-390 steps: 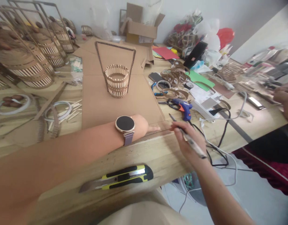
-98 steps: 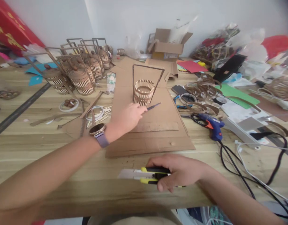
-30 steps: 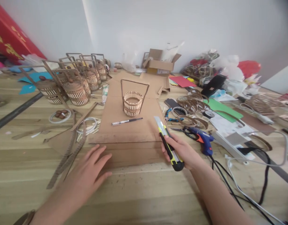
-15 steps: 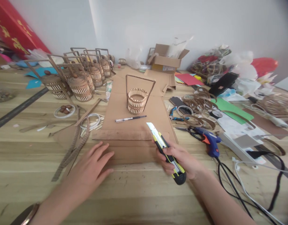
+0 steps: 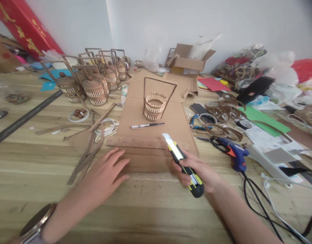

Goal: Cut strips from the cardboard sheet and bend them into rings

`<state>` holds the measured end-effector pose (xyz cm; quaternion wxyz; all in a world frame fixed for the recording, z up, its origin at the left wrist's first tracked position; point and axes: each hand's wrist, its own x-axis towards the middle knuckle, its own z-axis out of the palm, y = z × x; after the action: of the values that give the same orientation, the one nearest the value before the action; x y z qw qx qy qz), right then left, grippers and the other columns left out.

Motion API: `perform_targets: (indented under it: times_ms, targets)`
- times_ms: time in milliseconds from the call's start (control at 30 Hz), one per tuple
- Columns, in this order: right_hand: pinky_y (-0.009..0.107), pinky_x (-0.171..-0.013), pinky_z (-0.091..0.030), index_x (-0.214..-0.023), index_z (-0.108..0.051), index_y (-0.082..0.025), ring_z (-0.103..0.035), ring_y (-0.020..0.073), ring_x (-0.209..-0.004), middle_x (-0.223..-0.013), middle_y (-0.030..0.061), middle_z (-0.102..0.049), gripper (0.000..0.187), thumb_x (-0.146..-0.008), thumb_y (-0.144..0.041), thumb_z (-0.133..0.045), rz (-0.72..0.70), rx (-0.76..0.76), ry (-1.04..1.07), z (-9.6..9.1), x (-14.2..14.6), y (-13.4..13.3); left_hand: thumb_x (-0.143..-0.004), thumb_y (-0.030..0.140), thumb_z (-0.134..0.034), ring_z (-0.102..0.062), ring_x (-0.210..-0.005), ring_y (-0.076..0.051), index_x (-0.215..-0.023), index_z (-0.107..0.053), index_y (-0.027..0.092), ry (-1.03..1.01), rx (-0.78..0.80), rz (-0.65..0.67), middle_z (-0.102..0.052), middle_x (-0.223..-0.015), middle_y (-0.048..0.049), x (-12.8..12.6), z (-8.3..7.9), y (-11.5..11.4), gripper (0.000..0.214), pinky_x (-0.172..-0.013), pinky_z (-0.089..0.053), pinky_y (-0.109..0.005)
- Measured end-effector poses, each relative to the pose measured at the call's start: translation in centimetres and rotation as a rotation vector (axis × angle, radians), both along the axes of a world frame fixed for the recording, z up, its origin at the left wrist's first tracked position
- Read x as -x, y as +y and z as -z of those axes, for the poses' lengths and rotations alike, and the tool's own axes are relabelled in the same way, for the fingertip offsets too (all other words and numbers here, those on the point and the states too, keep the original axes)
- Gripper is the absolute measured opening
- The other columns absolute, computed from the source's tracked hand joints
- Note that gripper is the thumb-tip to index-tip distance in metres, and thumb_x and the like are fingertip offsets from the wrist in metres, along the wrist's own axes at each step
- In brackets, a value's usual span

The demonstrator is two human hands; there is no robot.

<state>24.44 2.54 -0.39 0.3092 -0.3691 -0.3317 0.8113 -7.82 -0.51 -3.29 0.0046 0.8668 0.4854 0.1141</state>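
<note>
My right hand [image 5: 194, 171] is wrapped round a yellow-and-black utility knife [image 5: 184, 164], its blade out and pointing up and to the left. My left hand [image 5: 109, 173] has its fingers spread, palm down, near the left front edge of a cardboard sheet [image 5: 128, 112]; nothing is in it. A brown cardboard strip [image 5: 138, 141] lies across the sheet just beyond both hands. Further back on the sheet is a pen [image 5: 147, 125]. Behind the pen stands a small slatted basket [image 5: 154, 107] with a tall brown handle, upright and without a lid.
Several lidded baskets [image 5: 93, 91] stand at the back left. A white ring [image 5: 78, 115] with brown balls lies before them. To the right are a blue glue gun [image 5: 234, 154], scissors [image 5: 212, 142], brown strip coils [image 5: 222, 112] and a power strip [image 5: 270, 166] with cables. A cardboard box [image 5: 187, 62] stands behind.
The whole view has shifted, so things on the table appear further right and slightly higher. Both hands keep nearly the same pose, and the knife stays in my right hand.
</note>
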Motion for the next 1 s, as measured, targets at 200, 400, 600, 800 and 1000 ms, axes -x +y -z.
perform_targets:
  times_ms: [200, 400, 600, 800, 1000]
  targets:
    - [0.026, -0.050, -0.048, -0.098, -0.059, -0.022, -0.060, 0.0129, -0.056, -0.075, -0.0003, -0.064, 0.045, -0.077, -0.058, -0.074, 0.093, -0.186, -0.234, -1.6, -0.5, 0.4, -0.104, 0.034, -0.040, -0.050, -0.131, -0.031, -0.127, -0.064, 0.016, -0.031, -0.036, 0.016, -0.058, -0.138, -0.0147, -0.9, -2.1, 2.7, 0.038, -0.110, -0.043, -0.054]
    - [0.025, -0.047, -0.041, -0.078, -0.057, -0.022, -0.051, 0.0118, -0.048, -0.060, -0.0019, -0.058, 0.041, -0.092, -0.061, -0.053, -0.345, -0.569, -0.715, -5.1, 0.3, 1.4, -0.103, 0.025, -0.040, -0.048, -0.135, -0.031, -0.130, -0.058, 0.011, -0.079, -0.123, 0.080, -0.052, -0.142, -0.0194, -4.5, -2.6, 7.2, 0.035, -0.111, -0.042, -0.052]
    - [0.029, -0.060, -0.041, -0.115, -0.063, -0.023, -0.069, 0.0234, -0.081, -0.095, 0.0079, -0.075, 0.024, -0.097, -0.033, -0.050, -0.703, -1.068, -1.311, -5.4, 3.9, 2.2, -0.105, 0.035, -0.040, -0.032, -0.146, -0.039, -0.142, -0.048, 0.005, -0.068, -0.159, 0.216, -0.041, -0.152, -0.0264, -7.6, 0.3, 8.6, 0.048, -0.118, -0.030, -0.056]
    - [0.029, -0.060, -0.040, -0.123, -0.060, -0.023, -0.072, 0.0258, -0.086, -0.099, 0.0079, -0.076, 0.029, -0.102, -0.036, -0.043, -1.004, -1.145, -1.518, -4.3, 5.6, 2.4, -0.104, 0.047, -0.039, -0.029, -0.148, -0.039, -0.147, -0.044, 0.006, -0.034, -0.170, 0.181, -0.039, -0.155, -0.0245, -7.9, 2.4, 8.1, 0.060, -0.119, -0.027, -0.057]
    - [0.028, -0.057, -0.039, -0.119, -0.061, -0.022, -0.072, 0.0241, -0.084, -0.096, 0.0065, -0.077, 0.026, -0.103, -0.034, -0.044, -1.078, -1.164, -1.571, -4.2, 6.3, 2.5, -0.104, 0.044, -0.040, -0.029, -0.147, -0.040, -0.145, -0.046, 0.004, -0.041, -0.195, 0.171, -0.040, -0.154, -0.0250, -7.9, 2.1, 7.9, 0.058, -0.119, -0.026, -0.058]
